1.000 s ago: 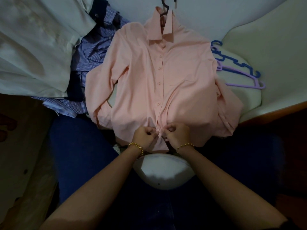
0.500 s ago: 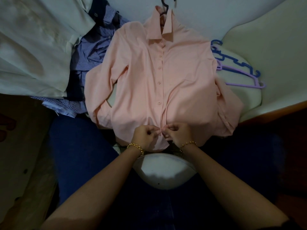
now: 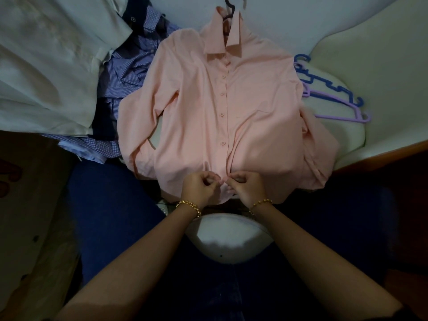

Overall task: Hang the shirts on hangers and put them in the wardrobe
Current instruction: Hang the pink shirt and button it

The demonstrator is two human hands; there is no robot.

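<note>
- Pale upholstery (image 3: pixel 284 22) fills the upper half of the view and bears the clothes; its wooden edge (image 3: pixel 382 152) slants across at 3 o'clock, and below that all is dark.
- Open room is scarce; from 9 to 11 o'clock a cream garment (image 3: pixel 46 66) lies over a heap of purple checked shirts (image 3: pixel 132 72), and the heap touches one sleeve of the pink shirt (image 3: pixel 243 107); at 2 o'clock a blue hanger (image 3: pixel 333 88) lies across a lilac hanger (image 3: pixel 342 115), both just beside the pink shirt's other shoulder; bare cushion shows only at 1 o'clock and around those two hangers.
- At the middle of the view the pink shirt lies flat, front up; its long axis runs from 12 to 6 o'clock, collar toward 12, hem toward 6 and nearest the person; the hook of a dark hanger (image 3: pixel 228 10) sticks out of the collar toward 12; the sleeves are bunched along the body at 8 and 4 o'clock.
- Bare forearms rise from 7 and 5 o'clock and meet at the hem; the left hand (image 3: pixel 199 188) and the right hand (image 3: pixel 247 188) sit knuckles up, fingers curled, each pinching the shirt's front edge just above the hem; their fingertips almost touch; whether a button lies between them cannot be told.
- Each wrist wears a gold bracelet (image 3: pixel 188 205); a leg in blue trousers (image 3: pixel 111 216) shows at 8 o'clock; a white rounded shape (image 3: pixel 227 239) sits at 6 o'clock between the forearms.
</note>
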